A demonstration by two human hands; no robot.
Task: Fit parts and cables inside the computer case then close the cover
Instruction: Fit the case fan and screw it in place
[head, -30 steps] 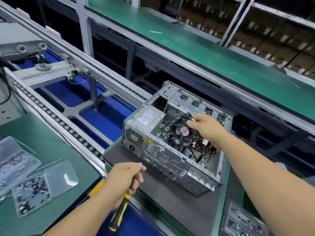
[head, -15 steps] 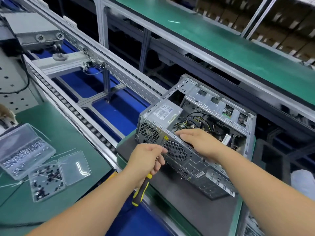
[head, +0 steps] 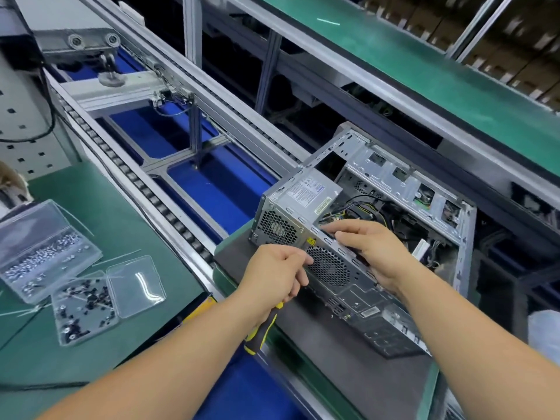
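An open grey metal computer case (head: 403, 177) lies on a dark pallet (head: 348, 359), its rear panel facing me and its cover off. Inside sit a silver power supply (head: 306, 195) and black and yellow cables (head: 357, 210). My right hand (head: 366, 247) rests over the case's near top rim, fingers gripping the edge beside the rear fan grille (head: 328, 268). My left hand (head: 275, 274) is closed around a black-and-yellow screwdriver (head: 260, 331), handle pointing down, and touches the rear panel near the grille. The screwdriver's tip is hidden.
Clear plastic boxes of screws (head: 45, 256) and an open lid (head: 136, 286) lie on the green mat at left. A roller conveyor rail (head: 145, 195) runs diagonally past the pallet. A green shelf (head: 424, 74) spans the back; cardboard boxes stand behind it.
My right hand came out of the case's inside and settled on the near rim. My left hand rose with the screwdriver to the rear panel. The view shifted left.
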